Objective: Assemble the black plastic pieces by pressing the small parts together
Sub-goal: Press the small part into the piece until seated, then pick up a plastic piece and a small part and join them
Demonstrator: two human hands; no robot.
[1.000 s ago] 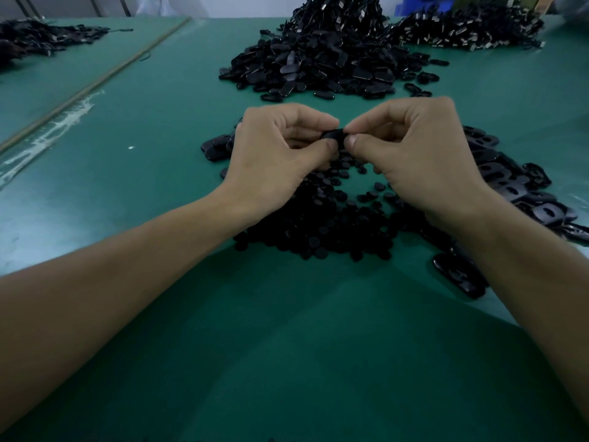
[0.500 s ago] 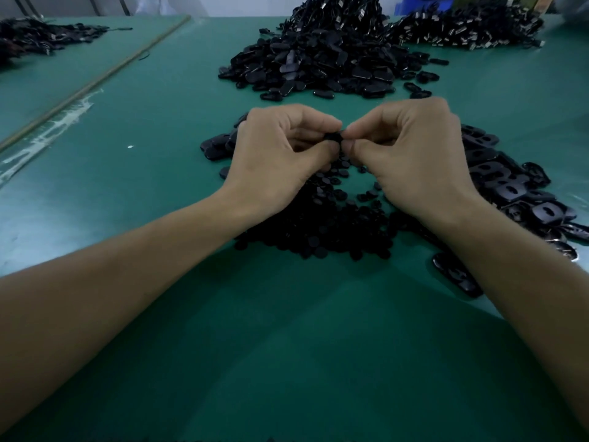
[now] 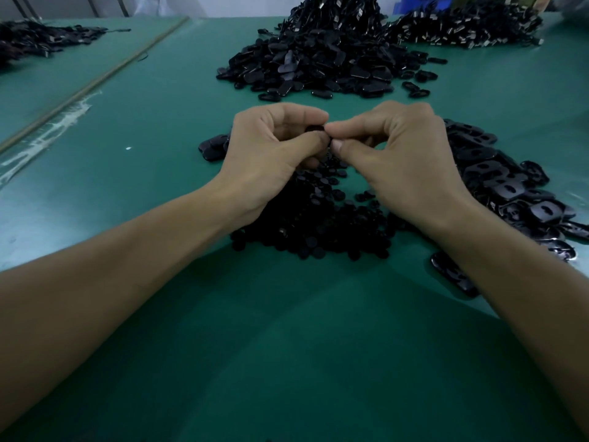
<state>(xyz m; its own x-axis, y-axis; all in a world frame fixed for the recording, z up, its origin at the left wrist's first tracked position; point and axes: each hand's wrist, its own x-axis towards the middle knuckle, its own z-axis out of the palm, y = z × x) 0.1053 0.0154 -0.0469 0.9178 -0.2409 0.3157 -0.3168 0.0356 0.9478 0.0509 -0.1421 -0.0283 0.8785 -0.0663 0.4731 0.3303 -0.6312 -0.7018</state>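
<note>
Big green surface (image 3: 287,362) takes up pretty much everything. Toward the far end there's a huge heap of black plastic shells (image 3: 318,59), and a second heap with shiny metal bits (image 3: 462,30) off to its right. Another dark pile (image 3: 41,39) sits way over on the far left. Closer in, on the right, there's a spread of flat slotted pieces (image 3: 510,186), some overlapping each other. Right under the hands is a mound of little round black buttons (image 3: 312,224), and a few oval shells (image 3: 212,148) lie just beside the left knuckles.

Both bare forearms reach in from the bottom corners. The left hand (image 3: 271,154) and right hand (image 3: 404,161) meet above the button mound, fingertips touching. Each grip is curled, thumb and forefinger pinching the same small black part (image 3: 315,128) from opposite sides. It's mostly hidden by the fingers, so I can't tell if it's one piece or two.
</note>
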